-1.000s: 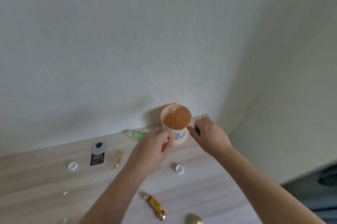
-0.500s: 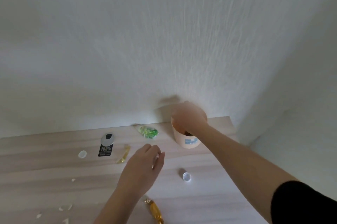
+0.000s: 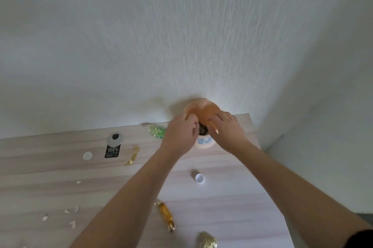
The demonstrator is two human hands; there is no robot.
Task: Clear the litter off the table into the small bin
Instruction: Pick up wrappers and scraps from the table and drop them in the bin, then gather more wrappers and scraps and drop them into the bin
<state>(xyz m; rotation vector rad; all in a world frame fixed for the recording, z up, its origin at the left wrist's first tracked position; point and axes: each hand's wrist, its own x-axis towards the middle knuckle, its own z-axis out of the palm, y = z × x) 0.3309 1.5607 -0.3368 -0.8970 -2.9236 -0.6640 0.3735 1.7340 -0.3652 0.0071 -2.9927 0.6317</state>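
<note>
The small bin [image 3: 204, 143], a peach-coloured cup with a blue label, stands at the table's far edge against the wall. A dark piece of litter [image 3: 202, 129] lies inside it. My left hand [image 3: 179, 136] hangs over the bin's near left rim with its fingers bunched; whether they pinch anything is hidden. On the near right rim rests my right hand [image 3: 227, 132], fingers spread and nothing seen in it. Litter on the table: a green wrapper [image 3: 156, 130], a black tag [image 3: 113, 147], a gold strip [image 3: 133, 156], a white cap [image 3: 199, 178] and a gold candy [image 3: 166, 214].
A white disc [image 3: 87, 155] lies left of the black tag. Several white scraps [image 3: 72, 210] sit at the near left and a gold foil ball [image 3: 206, 240] at the near edge. The table [image 3: 232, 197] ends at the right, near the room's corner.
My left hand has moved from the table's middle up to the bin's rim. My right hand has come out of the bin and now rests on its near right edge.
</note>
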